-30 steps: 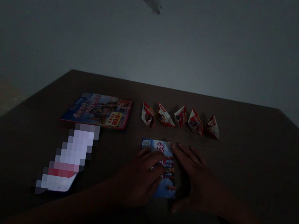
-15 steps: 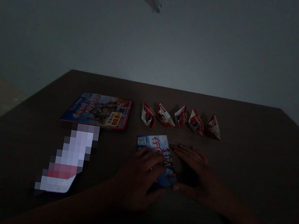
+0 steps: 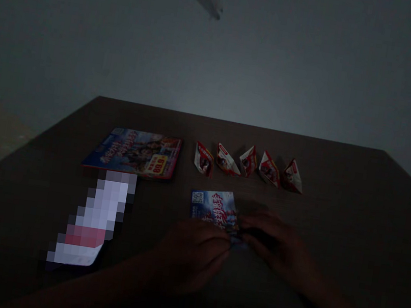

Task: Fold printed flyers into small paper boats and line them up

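A blue printed leaflet with a QR code in its upper left corner lies on the table in front of me. My left hand covers its lower part, fingers drawn together and the thumb pressed against them at the near edge. At the right edge, my right hand has its thumb and fingers closed on the leaflet's lower right side. Dim light and the fingers hide that lower edge.
Several small folded paper boats stand in a row behind the leaflet. A stack of printed flyers lies to the left, with a lit phone below it, its screen blurred. The dark table meets a grey wall.
Both hands have gone from lying flat with spread fingers to pinching the leaflet. The leaflet has shifted slightly toward me and its top now shows more.
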`<state>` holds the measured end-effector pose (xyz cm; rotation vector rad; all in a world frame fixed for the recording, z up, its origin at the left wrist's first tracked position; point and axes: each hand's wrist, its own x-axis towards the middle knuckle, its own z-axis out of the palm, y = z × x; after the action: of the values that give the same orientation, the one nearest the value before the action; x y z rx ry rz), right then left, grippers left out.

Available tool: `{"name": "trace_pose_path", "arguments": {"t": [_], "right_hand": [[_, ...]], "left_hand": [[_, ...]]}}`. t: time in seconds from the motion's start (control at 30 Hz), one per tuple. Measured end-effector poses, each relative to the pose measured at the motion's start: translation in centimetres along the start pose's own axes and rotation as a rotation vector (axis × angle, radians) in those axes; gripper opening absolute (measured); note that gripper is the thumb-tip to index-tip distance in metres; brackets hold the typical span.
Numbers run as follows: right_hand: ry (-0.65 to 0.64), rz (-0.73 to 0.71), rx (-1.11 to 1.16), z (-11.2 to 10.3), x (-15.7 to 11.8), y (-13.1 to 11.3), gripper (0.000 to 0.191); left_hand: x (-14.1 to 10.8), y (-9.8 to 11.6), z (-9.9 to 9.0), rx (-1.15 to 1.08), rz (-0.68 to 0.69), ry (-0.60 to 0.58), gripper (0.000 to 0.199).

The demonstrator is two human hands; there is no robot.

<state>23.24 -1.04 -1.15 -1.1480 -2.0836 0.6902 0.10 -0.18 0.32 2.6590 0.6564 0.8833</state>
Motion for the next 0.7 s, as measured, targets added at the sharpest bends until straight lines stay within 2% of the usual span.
{"name": "trace_pose_path", "arguments": {"t": [0.27, 0.4, 0.57, 0.63, 0.7], "right_hand": [[0.022, 0.013, 0.074, 0.1, -0.2, 0.5, 0.024], [0.063, 0.003, 0.126, 0.0, 0.0, 0.0, 0.022], [0.198, -0.018, 0.189, -0.5, 0.1, -1.2, 0.013], [0.284, 0.043, 0.221, -0.8, -0.1, -1.4, 0.007], [0.376, 0.147, 0.260, -1.0, -0.4, -1.6, 0.005]], "left_hand": [[-0.3, -0.1, -0.3, -0.113, 0.060, 0.181, 0.023], [-0.4, -0.1, -0.4, -0.197, 0.027, 0.181, 0.027], [-0.6, 0.1, -1.1, -0.328, -0.009, 0.216, 0.035], [-0.7, 0.2, -1.3, -0.364, -0.070, 0.256, 0.038], [-0.8, 0.2, -1.4, -0.332, -0.195, 0.333, 0.038]]}}
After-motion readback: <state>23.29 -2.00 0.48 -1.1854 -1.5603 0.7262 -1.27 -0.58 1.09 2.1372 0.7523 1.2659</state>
